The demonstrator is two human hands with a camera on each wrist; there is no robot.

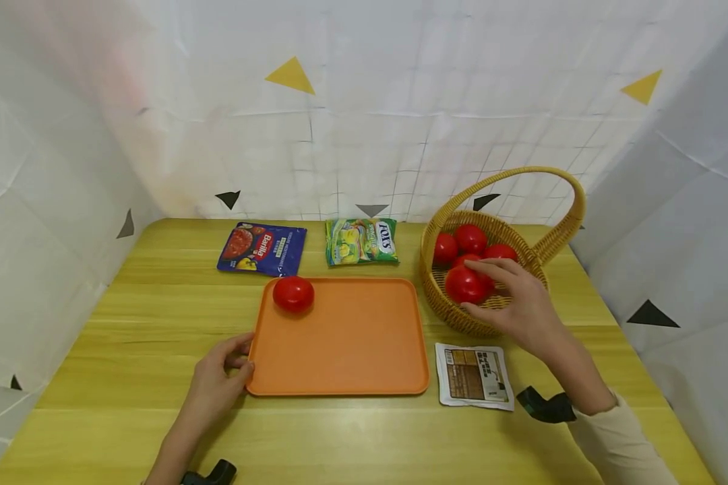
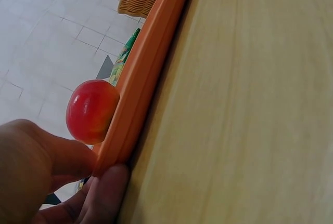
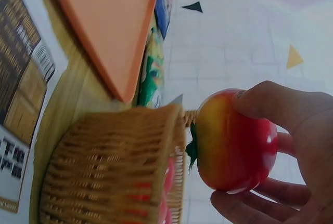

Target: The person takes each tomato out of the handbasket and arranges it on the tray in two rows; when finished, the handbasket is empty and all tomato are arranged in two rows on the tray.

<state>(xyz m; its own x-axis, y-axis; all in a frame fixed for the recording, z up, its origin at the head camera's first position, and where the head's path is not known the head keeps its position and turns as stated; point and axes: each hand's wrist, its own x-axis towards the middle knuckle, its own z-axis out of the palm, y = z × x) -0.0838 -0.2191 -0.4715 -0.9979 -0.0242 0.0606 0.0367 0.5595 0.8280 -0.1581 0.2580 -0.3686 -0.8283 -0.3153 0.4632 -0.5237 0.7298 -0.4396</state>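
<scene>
An orange tray (image 1: 358,343) lies on the table, its left rim pinched between the thumb and fingers of my left hand (image 1: 215,380). Near the tray's back left corner sits a red tomato (image 1: 294,295). My right hand (image 1: 530,306) holds another tomato (image 3: 234,141), red and yellow with a green leafy top, between thumb and fingers. In the head view it appears over the front of the wicker basket (image 1: 455,320); the right wrist view shows it raised beyond the basket's rim. Several more red tomatoes (image 1: 470,238) are inside the basket, some partly hidden behind the held one.
Behind the tray lie a blue Barilla pouch (image 1: 263,249) and a green Fox's candy bag (image 1: 361,241). A white and brown packet (image 1: 474,377) is right of the tray, in front of the basket. The basket's tall handle (image 1: 522,172) arches up. White sheeting surrounds the table.
</scene>
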